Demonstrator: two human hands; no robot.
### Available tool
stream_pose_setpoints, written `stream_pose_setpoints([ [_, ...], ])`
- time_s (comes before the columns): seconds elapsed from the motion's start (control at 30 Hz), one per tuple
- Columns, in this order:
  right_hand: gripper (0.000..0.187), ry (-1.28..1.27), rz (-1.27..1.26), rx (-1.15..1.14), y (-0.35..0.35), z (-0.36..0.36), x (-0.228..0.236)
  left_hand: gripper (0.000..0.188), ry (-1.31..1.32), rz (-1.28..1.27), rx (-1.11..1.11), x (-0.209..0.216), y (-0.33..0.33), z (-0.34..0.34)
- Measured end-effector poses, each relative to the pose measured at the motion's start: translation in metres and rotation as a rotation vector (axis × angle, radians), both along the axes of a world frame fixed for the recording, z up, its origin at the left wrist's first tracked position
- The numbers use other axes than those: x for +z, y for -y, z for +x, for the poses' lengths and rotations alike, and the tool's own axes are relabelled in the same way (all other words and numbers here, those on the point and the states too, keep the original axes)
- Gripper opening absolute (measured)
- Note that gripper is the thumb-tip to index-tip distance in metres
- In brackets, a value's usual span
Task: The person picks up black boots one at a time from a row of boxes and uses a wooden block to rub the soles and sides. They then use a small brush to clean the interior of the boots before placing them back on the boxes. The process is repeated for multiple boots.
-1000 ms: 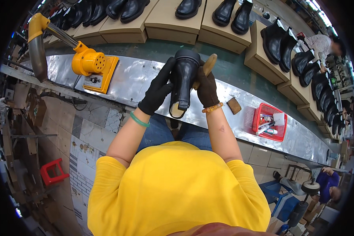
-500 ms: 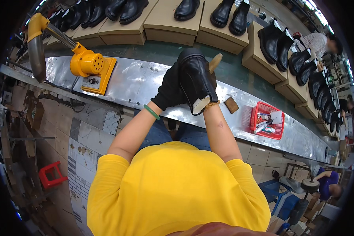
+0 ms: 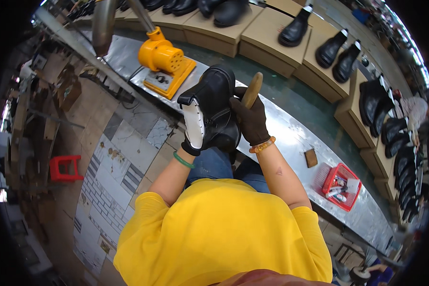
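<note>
A black leather ankle boot is held up in front of me over the near edge of the metal bench, its white lining facing left. My left hand, in a black glove, holds it from the left; the boot hides most of that hand's fingers. My right hand, in a dark glove, is closed around a tan, round-ended stick-like tool. The tool points up and away from me. The right hand is close beside the boot; I cannot tell whether they touch.
A yellow machine with a metal pipe stands on the metal bench at left. Farther right lie a brown block and a red basket of small items. Black boots on cardboard boxes line the far side. A red stool stands left.
The boot has turned and shifted left, and its white lining now shows along the side. My right hand has come out from behind it with the tan tool. The whole view has swung round.
</note>
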State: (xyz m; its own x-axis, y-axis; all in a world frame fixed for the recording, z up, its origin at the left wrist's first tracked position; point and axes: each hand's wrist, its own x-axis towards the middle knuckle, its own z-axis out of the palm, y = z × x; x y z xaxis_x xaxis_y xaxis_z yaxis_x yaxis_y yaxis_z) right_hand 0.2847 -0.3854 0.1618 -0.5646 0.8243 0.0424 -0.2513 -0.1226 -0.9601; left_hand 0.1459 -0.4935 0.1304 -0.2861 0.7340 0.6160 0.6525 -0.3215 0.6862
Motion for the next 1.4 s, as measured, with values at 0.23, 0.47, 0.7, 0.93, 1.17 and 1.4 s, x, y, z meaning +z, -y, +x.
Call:
stream_pose_setpoints([
  [0.23, 0.04, 0.046, -0.079, 0.378, -0.004, -0.008, -0.006, 0.059, 0.274, -0.116, -0.097, -0.037, 0.06, -0.083],
  [0.47, 0.065, 0.357, -0.303, 0.14, -0.021, 0.046, -0.065, 0.045, 0.314, -0.167, 0.309, -0.069, 0.115, -0.165],
  [0.7, 0.057, 0.17, -0.556, 0.191, -0.025, 0.091, -0.137, 0.022, 0.51, -0.111, 0.405, -0.061, 0.112, -0.231],
  [0.93, 0.079, -0.212, -0.616, 0.33, -0.017, 0.109, -0.138, 0.015, 0.603, -0.024, 0.453, -0.042, 0.093, -0.266],
  [1.17, 0.081, -0.15, -0.683, 0.118, -0.018, 0.114, -0.148, 0.017, 0.616, -0.103, 0.48, -0.03, 0.088, -0.258],
  [1.4, 0.068, -0.162, -0.679, 0.169, -0.02, 0.11, -0.147, 0.019, 0.592, 0.104, 0.454, -0.035, 0.085, -0.268],
])
